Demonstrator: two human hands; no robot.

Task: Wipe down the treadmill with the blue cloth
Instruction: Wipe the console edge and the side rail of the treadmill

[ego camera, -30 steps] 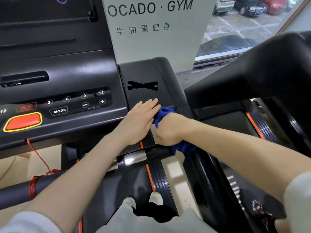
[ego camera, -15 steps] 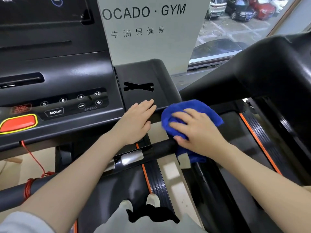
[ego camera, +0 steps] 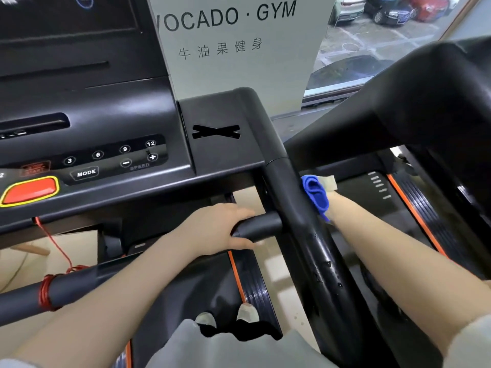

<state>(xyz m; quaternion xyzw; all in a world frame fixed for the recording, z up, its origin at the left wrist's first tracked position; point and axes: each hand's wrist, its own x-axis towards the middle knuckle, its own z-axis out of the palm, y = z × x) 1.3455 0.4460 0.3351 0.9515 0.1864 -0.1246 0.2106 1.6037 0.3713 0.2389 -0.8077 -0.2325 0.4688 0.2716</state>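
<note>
The black treadmill console [ego camera: 111, 123] fills the left of the head view, with its right side handrail [ego camera: 297, 208] running down toward me. My left hand [ego camera: 218, 227] is wrapped around the short crossbar [ego camera: 260, 225] that joins the handrail. The blue cloth [ego camera: 316, 195] is pressed against the outer right side of the handrail. My right hand [ego camera: 335, 205] holds it from behind the rail; its fingers are mostly hidden by rail and cloth, and only the wrist shows.
A second treadmill [ego camera: 425, 107] stands close on the right, its orange-edged belt [ego camera: 414, 219] below. A red safety cord [ego camera: 53, 243] hangs from the console to the front bar. A white gym sign [ego camera: 233, 46] stands behind. My shoes [ego camera: 244, 313] rest on the belt.
My left hand came off the console corner and dropped to grip the crossbar. My right hand carried the cloth from on top of the rail to its outer right side.
</note>
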